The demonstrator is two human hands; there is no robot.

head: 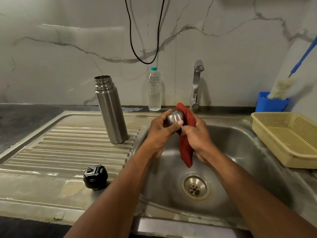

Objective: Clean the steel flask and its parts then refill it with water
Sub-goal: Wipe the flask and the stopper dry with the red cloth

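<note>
No text, brand, number or sign can be read anywhere in this view. The clear plastic water bottle with the teal cap, standing at about twelve o'clock from the hands, shows no legible label.

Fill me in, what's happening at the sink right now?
A person is wiping the flask's steel cup over the sink. The left hand holds the cup while the right hand works a red cloth around it. The open steel flask stands upright on the drainboard, and its black stopper lies nearer the front edge. The tap shows no running water. A capped water bottle stands by the wall.
</note>
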